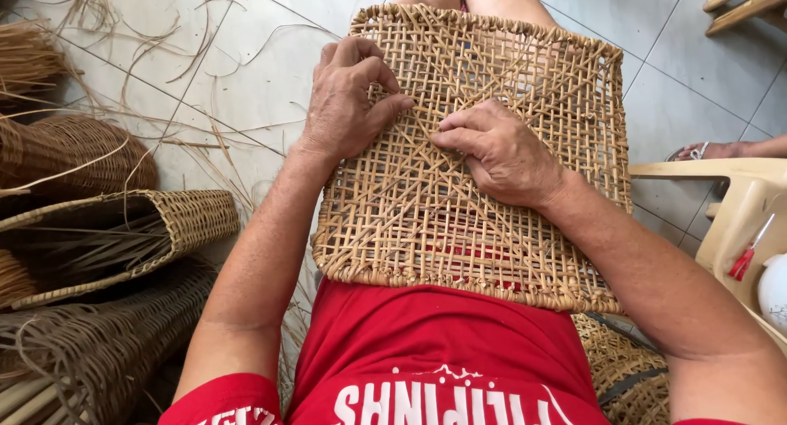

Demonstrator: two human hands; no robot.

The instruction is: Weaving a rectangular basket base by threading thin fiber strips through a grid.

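A square panel of open-weave tan rattan (pixel 525 228) lies across my lap, over my red shirt. My left hand (pixel 348 101) rests on its upper left part, thumb and fingers pinched on a thin rattan strand near the panel's middle. My right hand (pixel 504 150) lies flat on the weave just to the right, its fingertips pressing the same spot and almost touching the left thumb. My legs show beyond the panel's far edge.
Woven rattan baskets (pixel 164 224) and bundles are stacked at the left, with loose strands (pixel 205 138) scattered on the tiled floor. A cream plastic chair (pixel 738 204) stands at the right, with a red-handled tool (pixel 746 257) on it. Another person's foot (pixel 709 150) is behind it.
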